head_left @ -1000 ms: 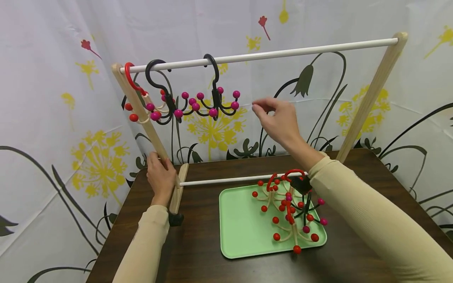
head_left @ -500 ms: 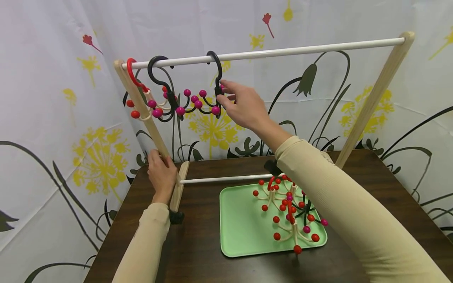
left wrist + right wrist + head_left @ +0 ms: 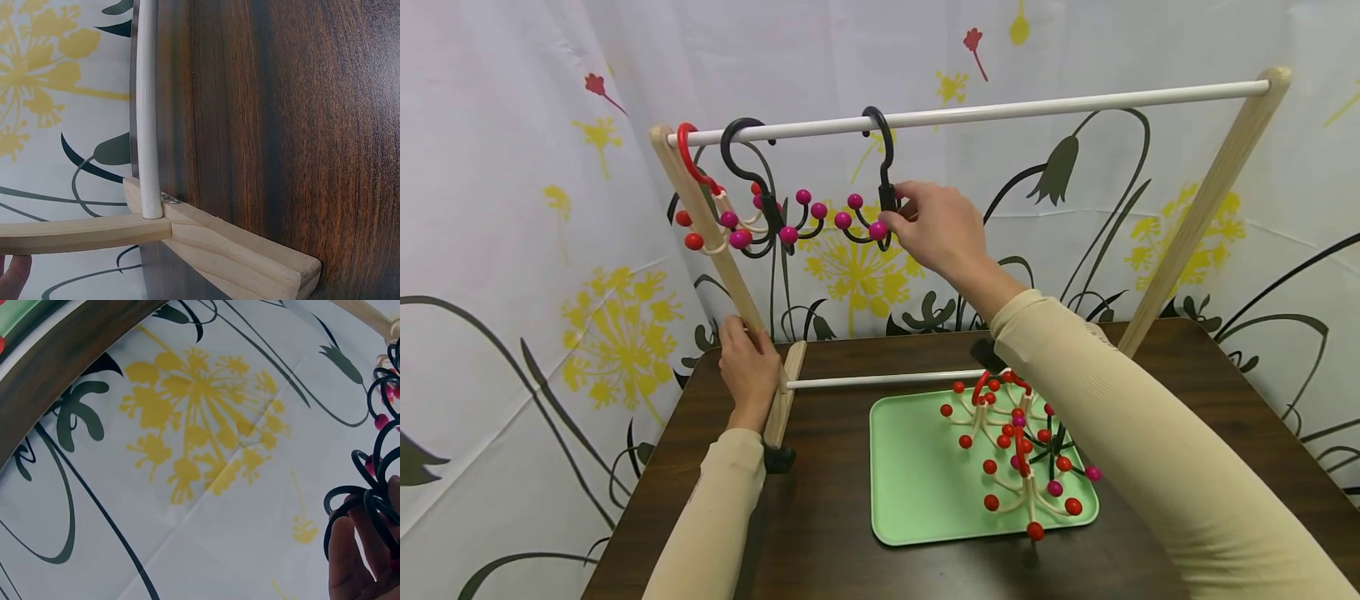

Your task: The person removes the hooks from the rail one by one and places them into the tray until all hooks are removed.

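Note:
My right hand pinches the stem of a black hook hanger with magenta ball tips, hanging from the white upper rail. In the right wrist view, curved black prongs loop around its fingers. Lower left, my left hand grips the rack's left wooden post; only a fingertip shows under the post in the left wrist view. Left of the held hanger hang another black hanger and, at the rail's end, a red-hooked cream hanger with red balls.
On the dark wooden table lies a green tray bearing several red-hooked cream hangers and a black one. A white lower bar joins the rack's feet. Behind stands a flower-patterned curtain.
My right hand has moved left to the black hanger and taken hold of its stem. The hanger has slid a little right along the rail. My left hand stays on the post.

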A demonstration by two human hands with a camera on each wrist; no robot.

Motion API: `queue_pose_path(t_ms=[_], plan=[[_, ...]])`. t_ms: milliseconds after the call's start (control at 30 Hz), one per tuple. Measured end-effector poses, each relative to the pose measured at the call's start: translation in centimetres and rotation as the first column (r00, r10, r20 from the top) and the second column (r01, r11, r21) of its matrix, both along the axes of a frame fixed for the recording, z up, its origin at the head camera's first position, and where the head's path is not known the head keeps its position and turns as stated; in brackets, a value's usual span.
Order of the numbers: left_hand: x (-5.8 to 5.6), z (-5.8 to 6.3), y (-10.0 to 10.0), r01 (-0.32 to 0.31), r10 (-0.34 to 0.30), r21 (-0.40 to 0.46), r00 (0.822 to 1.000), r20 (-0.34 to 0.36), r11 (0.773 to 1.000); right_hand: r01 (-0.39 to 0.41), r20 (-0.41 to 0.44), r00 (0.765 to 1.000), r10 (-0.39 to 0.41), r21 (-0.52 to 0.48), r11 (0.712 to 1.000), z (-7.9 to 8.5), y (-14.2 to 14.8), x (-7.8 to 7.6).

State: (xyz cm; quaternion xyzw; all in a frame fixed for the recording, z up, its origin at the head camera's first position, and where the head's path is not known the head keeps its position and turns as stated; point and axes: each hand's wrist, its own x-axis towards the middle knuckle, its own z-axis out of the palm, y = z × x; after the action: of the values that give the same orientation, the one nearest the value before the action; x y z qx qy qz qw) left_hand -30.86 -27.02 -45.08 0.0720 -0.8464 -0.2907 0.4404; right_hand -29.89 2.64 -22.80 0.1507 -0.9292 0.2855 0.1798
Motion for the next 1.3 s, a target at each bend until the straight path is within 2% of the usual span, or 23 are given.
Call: queue_pose_path(t_ms=[367, 600, 800, 933, 1100, 1200, 1300], plan=[[0.0, 0.1, 0.1, 0.003, -0.003, -0.005, 1.0, -0.008, 1.0, 0.011, -0.026, 1.0, -0.011, -0.021, 1.0, 0.3, 1.2, 0.1], [0.0, -0.1, 0.1, 0.004, -0.004, -0.007, 1.0, -0.014, 1.0, 0.009, -0.038, 0.999, -0.012, -0.063, 0.998, 1.1, 2.6, 0.5], [0.1, 0.0, 0.0, 0.001, -0.001, -0.005, 1.0, -0.002, 1.0, -0.004, -0.065, 0.998, -0.006, -0.142, 0.99, 2.3, 3.9, 1.9], [0.1, 0.0, 0.0, 0.0, 0.0, -0.001, 1.0, -0.005, 1.0, -0.029, -0.067, 0.998, 0.016, -0.195, 0.98, 2.1, 4.9, 3.9], [0.1, 0.0, 0.0, 0.002, -0.002, 0.003, 1.0, -0.008, 1.0, -0.061, -0.049, 0.998, 0.049, -0.281, 0.958, -0.1, 5.4, 7.1], [0.0, 0.0, 0.1, 0.003, -0.003, 0.001, 1.0, -0.008, 1.0, -0.043, -0.005, 0.999, 0.043, -0.295, 0.955, -2.8, 4.9, 8.7], [0.0, 0.1, 0.1, 0.004, -0.004, 0.002, 1.0, -0.009, 1.0, -0.021, 0.066, 0.997, 0.043, -0.308, 0.951, -6.1, 3.8, 9.9]])
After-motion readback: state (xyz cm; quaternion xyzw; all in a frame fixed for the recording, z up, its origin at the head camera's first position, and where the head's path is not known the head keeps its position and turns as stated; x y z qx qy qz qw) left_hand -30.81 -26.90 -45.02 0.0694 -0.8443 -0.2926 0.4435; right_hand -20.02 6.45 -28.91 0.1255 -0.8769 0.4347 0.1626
